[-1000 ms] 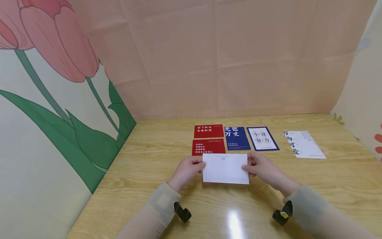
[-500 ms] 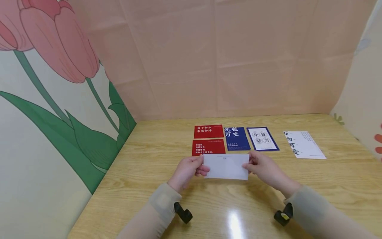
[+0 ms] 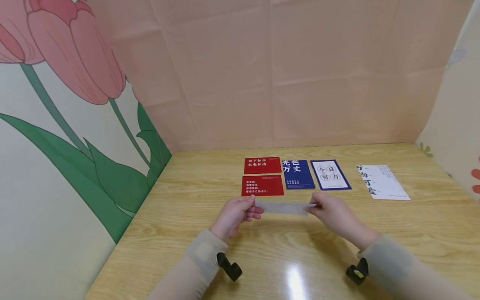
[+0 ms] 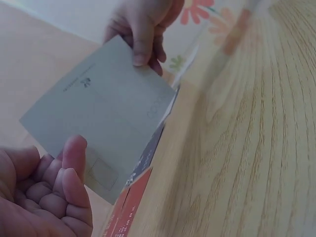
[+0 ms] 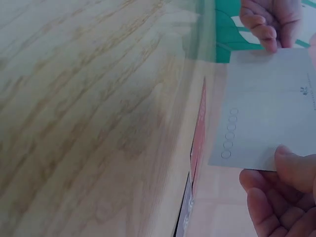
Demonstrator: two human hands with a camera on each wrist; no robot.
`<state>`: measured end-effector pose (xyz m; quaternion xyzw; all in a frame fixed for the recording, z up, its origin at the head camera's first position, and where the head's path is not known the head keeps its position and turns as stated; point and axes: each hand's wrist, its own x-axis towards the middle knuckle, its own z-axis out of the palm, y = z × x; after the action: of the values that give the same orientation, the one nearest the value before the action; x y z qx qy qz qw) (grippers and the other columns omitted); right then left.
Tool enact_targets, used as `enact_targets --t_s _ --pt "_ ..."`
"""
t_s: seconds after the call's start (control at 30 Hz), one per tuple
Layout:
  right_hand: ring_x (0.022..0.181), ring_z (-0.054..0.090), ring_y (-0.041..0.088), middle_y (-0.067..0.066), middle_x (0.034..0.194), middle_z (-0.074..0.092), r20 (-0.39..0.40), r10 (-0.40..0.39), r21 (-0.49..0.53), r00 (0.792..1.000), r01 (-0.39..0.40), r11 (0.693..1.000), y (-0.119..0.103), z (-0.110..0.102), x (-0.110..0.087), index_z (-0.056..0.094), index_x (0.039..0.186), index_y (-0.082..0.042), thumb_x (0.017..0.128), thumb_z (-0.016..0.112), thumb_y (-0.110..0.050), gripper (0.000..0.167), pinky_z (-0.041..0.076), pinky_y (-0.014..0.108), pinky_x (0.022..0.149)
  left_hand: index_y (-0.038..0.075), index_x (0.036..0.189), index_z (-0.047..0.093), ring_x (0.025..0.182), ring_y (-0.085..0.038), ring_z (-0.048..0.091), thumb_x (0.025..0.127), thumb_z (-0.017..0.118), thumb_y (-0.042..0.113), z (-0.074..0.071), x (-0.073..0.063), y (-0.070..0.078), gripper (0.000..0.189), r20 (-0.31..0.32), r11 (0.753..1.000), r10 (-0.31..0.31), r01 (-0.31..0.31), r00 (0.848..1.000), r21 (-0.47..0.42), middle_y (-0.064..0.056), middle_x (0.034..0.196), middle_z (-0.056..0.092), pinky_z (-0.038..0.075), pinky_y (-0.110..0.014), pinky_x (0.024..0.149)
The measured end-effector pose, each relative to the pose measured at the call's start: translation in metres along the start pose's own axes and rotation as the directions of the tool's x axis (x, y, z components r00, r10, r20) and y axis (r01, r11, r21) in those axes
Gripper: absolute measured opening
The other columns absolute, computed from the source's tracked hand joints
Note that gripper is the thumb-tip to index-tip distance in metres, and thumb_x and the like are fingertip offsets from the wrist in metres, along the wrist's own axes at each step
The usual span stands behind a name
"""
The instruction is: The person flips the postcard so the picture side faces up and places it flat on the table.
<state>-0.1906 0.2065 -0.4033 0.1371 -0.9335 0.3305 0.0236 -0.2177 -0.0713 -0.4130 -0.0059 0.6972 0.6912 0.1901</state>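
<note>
In the head view, a pale postcard (image 3: 283,207) is held tilted over the table, its face foreshortened to a thin strip. My left hand (image 3: 237,213) holds its left end, thumb at the top edge and curled fingers lower down. My right hand (image 3: 331,210) pinches the right end. The left wrist view shows the postcard's printed side (image 4: 98,108), with a stamp box and a small emblem. There, my left fingers (image 4: 74,182) curl at the near edge. In the right wrist view, my right thumb (image 5: 294,165) presses on the printed side, beside a row of small circles.
Beyond my hands lie two red cards, one farther (image 3: 262,165) and one nearer (image 3: 262,185). To their right are a blue card (image 3: 298,175), a blue-bordered white card (image 3: 331,175) and a white card (image 3: 388,183). A pink cloth (image 3: 270,83) hangs behind the wooden table (image 3: 180,187).
The postcard has tilted from facing the head camera to nearly edge-on. My left fingers have shifted from behind the left end to its front. The cards on the table stay put.
</note>
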Motion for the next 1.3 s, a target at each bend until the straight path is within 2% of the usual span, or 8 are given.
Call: enact_targets --t_s 0.1,0.27,0.47,0.6,0.73,0.87,1.07,1.3 --pt "0.066 0.052 0.015 0.002 0.081 0.065 -0.001 -0.008 -0.033 1.000 0.008 0.999 -0.0004 0.0014 -0.0014 0.059 0.081 -0.014 0.091 0.065 -0.009 0.013 0.045 0.027 0.054 -0.001 0.111 0.067 0.080 -0.018 0.068 0.097 0.056 0.036 -0.0001 -0.0001 -0.0010 0.041 0.006 1.000 0.004 -0.004 1.000 -0.008 -0.011 0.095 0.071 0.052 -0.031 0.074" --pt "0.081 0.067 0.022 0.002 0.091 0.071 -0.025 -0.060 -0.069 0.998 0.058 0.996 -0.0002 0.0035 -0.0030 0.060 0.079 -0.016 0.087 0.068 -0.004 0.016 0.054 0.030 0.065 -0.002 0.110 0.067 0.083 -0.019 0.068 0.094 0.060 0.037 -0.0007 0.0012 -0.0041 0.044 0.026 1.000 0.020 -0.020 0.999 -0.016 -0.011 0.098 0.071 0.051 -0.032 0.076" --pt "0.077 0.067 0.018 -0.001 0.084 0.071 -0.084 -0.169 -0.163 0.982 0.154 0.974 0.0014 0.0058 -0.0034 0.066 0.084 -0.015 0.083 0.072 -0.003 0.014 0.054 0.031 0.065 -0.001 0.105 0.070 0.081 -0.017 0.068 0.091 0.067 0.026 -0.0015 0.0026 -0.0064 0.031 0.024 1.000 0.018 -0.017 1.000 -0.026 -0.011 0.096 0.072 0.050 -0.027 0.071" --pt "0.082 0.068 0.024 0.005 0.089 0.072 -0.078 -0.208 -0.202 0.975 0.189 0.961 0.0013 0.0062 -0.0037 0.067 0.087 -0.012 0.079 0.073 0.002 0.017 0.055 0.036 0.069 0.001 0.105 0.072 0.079 -0.016 0.067 0.089 0.069 0.022 -0.0016 0.0025 -0.0066 0.026 0.019 1.000 0.002 -0.001 1.000 -0.026 -0.010 0.096 0.072 0.048 -0.023 0.065" --pt "0.093 0.066 0.030 0.010 0.099 0.070 -0.039 -0.210 -0.231 0.977 0.196 0.953 -0.0001 0.0063 -0.0031 0.067 0.091 -0.008 0.077 0.071 0.007 0.022 0.054 0.042 0.077 0.002 0.107 0.072 0.080 -0.019 0.065 0.089 0.070 0.021 -0.0018 0.0018 -0.0056 0.026 0.006 0.999 -0.012 0.013 1.000 -0.030 -0.011 0.098 0.071 0.048 -0.022 0.064" --pt "0.101 0.063 0.031 0.011 0.107 0.067 -0.011 -0.215 -0.261 0.977 0.204 0.944 -0.0004 0.0071 -0.0031 0.067 0.095 -0.009 0.077 0.072 0.009 0.026 0.052 0.045 0.085 0.003 0.108 0.072 0.079 -0.018 0.060 0.089 0.070 0.018 -0.0018 0.0014 -0.0057 0.024 -0.019 1.000 -0.017 0.016 1.000 -0.016 -0.009 0.101 0.070 0.048 -0.024 0.067" --pt "0.104 0.061 0.028 0.009 0.110 0.065 -0.013 -0.225 -0.248 0.974 0.215 0.945 0.0006 0.0067 -0.0042 0.066 0.099 -0.009 0.078 0.070 0.010 0.029 0.051 0.044 0.087 0.005 0.107 0.072 0.080 -0.018 0.057 0.088 0.070 0.019 -0.0021 0.0005 -0.0074 0.023 -0.040 0.999 -0.005 0.006 0.999 0.032 -0.006 0.102 0.068 0.049 -0.026 0.070" --pt "0.100 0.061 0.029 0.010 0.106 0.064 -0.010 -0.089 -0.166 0.996 0.086 0.982 -0.0001 0.0027 -0.0014 0.064 0.103 -0.005 0.081 0.055 0.013 0.030 0.052 0.046 0.083 0.008 0.104 0.073 0.080 -0.018 0.058 0.087 0.071 0.020 -0.0027 0.0001 -0.0078 0.020 -0.047 0.998 -0.007 0.010 0.999 0.056 -0.006 0.101 0.068 0.049 -0.026 0.072"
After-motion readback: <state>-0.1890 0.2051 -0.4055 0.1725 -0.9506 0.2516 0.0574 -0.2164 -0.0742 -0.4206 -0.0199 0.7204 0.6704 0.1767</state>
